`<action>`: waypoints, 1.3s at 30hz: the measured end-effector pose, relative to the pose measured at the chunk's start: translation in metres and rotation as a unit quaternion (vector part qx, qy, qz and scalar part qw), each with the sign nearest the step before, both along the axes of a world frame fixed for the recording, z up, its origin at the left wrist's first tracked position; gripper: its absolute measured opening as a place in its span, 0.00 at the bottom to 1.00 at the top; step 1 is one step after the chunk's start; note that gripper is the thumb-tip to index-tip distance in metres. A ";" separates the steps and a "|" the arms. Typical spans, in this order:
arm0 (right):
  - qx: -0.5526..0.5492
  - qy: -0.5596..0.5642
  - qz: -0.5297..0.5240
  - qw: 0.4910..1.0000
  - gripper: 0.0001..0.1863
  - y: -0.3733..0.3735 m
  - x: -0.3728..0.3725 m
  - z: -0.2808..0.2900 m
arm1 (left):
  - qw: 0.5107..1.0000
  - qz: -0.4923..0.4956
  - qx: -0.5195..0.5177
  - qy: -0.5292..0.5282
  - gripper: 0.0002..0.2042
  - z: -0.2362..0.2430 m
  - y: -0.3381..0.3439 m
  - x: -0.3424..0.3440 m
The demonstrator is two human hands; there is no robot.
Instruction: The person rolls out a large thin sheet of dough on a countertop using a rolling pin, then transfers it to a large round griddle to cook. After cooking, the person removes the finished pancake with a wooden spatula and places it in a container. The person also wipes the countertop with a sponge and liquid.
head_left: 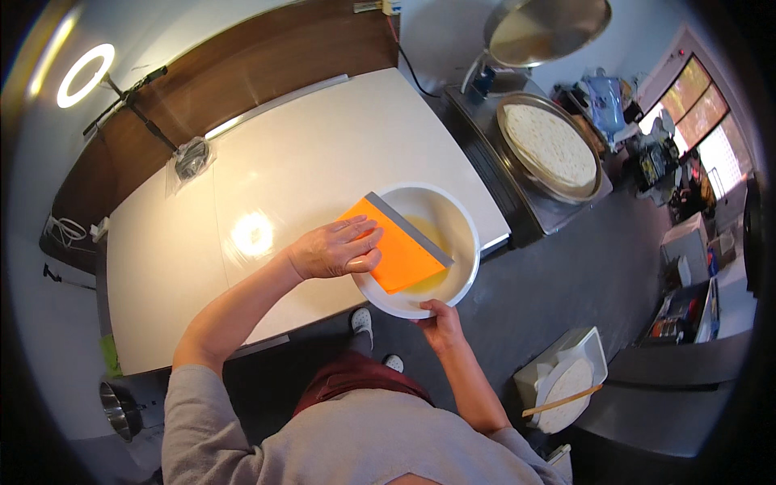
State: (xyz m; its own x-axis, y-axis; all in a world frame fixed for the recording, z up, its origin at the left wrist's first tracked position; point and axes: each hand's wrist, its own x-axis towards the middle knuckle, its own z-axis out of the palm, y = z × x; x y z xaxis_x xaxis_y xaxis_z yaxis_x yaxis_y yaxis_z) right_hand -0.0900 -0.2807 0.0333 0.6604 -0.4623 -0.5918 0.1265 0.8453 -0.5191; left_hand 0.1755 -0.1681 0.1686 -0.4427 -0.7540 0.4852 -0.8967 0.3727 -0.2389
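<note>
Your left hand [335, 249] holds one orange scraper [398, 255] with a grey edge. Your right hand [440, 325] grips the rim of one white bowl [466, 234]. The scraper leans inside the bowl, over yellow liquid [430, 282]; I can't tell if it touches. You seem to be at the scraping step; the next move likely calls for a steady bowl and a firm scraper. Further out, I count one white table [291, 137], one round pan [596, 176] of flat breads [550, 144], one raised lid [550, 34] and one ring light [64, 89].
</note>
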 end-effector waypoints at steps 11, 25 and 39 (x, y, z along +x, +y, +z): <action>0.054 0.040 0.046 0.997 0.26 -0.006 0.127 0.031 | 0.987 0.149 -0.028 -0.058 0.11 0.013 0.046 0.163; -0.004 0.007 0.137 0.991 0.24 -0.039 0.324 0.008 | 0.877 0.461 -0.039 0.129 0.16 -0.046 0.187 0.285; -0.062 -0.052 0.110 0.991 0.26 -0.038 0.572 -0.052 | 0.182 0.280 -0.362 0.870 0.19 -0.127 0.194 0.164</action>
State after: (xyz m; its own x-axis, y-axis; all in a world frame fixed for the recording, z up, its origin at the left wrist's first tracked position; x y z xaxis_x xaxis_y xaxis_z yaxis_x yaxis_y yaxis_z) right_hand 0.4825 -0.3185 -0.0191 0.8077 -0.3647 -0.4632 0.0044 0.7893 -0.6139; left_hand 0.3399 0.0258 0.0417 0.9050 0.0961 -0.4145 0.3016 0.5422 0.7842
